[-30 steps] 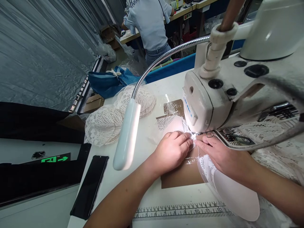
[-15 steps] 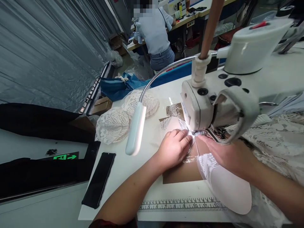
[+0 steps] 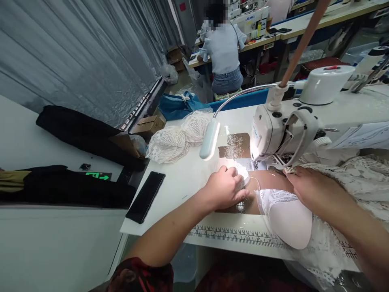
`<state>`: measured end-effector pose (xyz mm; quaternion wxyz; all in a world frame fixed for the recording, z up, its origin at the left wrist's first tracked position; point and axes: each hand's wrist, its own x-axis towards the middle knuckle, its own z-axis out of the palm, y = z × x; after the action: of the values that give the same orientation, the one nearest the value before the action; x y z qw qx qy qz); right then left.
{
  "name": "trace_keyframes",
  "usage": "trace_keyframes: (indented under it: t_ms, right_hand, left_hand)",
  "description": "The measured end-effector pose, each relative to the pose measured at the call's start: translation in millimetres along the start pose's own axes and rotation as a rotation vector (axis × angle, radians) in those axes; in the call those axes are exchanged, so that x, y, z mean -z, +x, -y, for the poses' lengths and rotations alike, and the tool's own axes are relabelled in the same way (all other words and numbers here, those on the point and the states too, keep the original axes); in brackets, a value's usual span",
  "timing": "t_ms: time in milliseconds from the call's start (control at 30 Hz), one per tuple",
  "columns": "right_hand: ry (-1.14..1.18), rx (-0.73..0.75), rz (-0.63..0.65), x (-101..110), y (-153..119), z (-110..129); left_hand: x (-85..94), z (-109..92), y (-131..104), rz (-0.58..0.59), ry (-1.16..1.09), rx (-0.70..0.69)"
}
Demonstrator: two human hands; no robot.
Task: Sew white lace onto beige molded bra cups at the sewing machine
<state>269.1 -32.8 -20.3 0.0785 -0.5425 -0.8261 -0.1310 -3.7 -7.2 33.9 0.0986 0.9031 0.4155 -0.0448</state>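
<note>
My left hand [image 3: 226, 186] is closed on a white lace bra cup [image 3: 241, 169], left of the sewing machine's [image 3: 267, 129] needle area. Its fingers curl over the cup, and the thumb points right. My right hand [image 3: 310, 184] is right of the needle, closed round a dark, pointed tool that looks like thread snips [image 3: 276, 170], mostly hidden by the fingers. A ridged, pale piece shows at the fingertips. A second cup [image 3: 290, 223], smooth with a lace edge, lies below my right hand. A thin white strand runs between the two cups.
A lamp [image 3: 210, 140] on a bendy metal neck hangs left of the machine. Stacked lace cups [image 3: 170, 145] and a black phone [image 3: 146, 197] lie on the left. Lace fabric [image 3: 358, 178] is heaped at right. A ruler strip [image 3: 231, 234] edges the table. A person [image 3: 225, 52] sits beyond.
My left hand has drawn the lace cup away from the needle toward the left. My right hand has moved back rightward, and the dark tool now shows at its fingers. The camera view has shifted.
</note>
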Motion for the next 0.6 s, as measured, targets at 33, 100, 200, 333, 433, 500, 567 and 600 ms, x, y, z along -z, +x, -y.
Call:
trace_keyframes:
  t_ms: [33, 100, 200, 333, 433, 500, 567, 600]
  right_hand:
    - [0.008, 0.006, 0.010, -2.4, 0.2, -0.5]
    - [0.055, 0.003, 0.063, -4.4, 1.9, -0.1]
    - [0.151, -0.016, 0.125, 0.0, 4.6, 4.1]
    - [0.355, -0.095, 0.136, 9.2, 5.4, 12.5]
    - [0.588, -0.093, 0.166, 17.8, 7.7, 17.7]
    - [0.753, -0.072, 0.199, 26.0, 11.9, 20.9]
    - [0.882, -0.090, 0.236, 34.8, 18.6, 25.1]
    - [0.931, -0.111, 0.254, 38.5, 22.8, 27.9]
  left_hand:
    - [3.9, 1.5, -4.5, 0.016, -0.049, 0.003]
    - [9.4, 6.8, -7.9, -0.023, -0.141, 0.023]
    - [9.8, 17.2, 0.3, -0.148, -0.170, 0.083]
    - [0.1, 27.3, 15.5, -0.067, -0.232, 0.135]
    - [-4.5, 29.6, 14.6, -0.045, -0.314, 0.097]
    - [-4.4, 29.4, 8.9, -0.057, -0.435, 0.055]
    - [-3.2, 28.3, 3.0, -0.078, -0.622, 0.007]
    - [-3.0, 27.4, 0.8, -0.084, -0.716, -0.017]
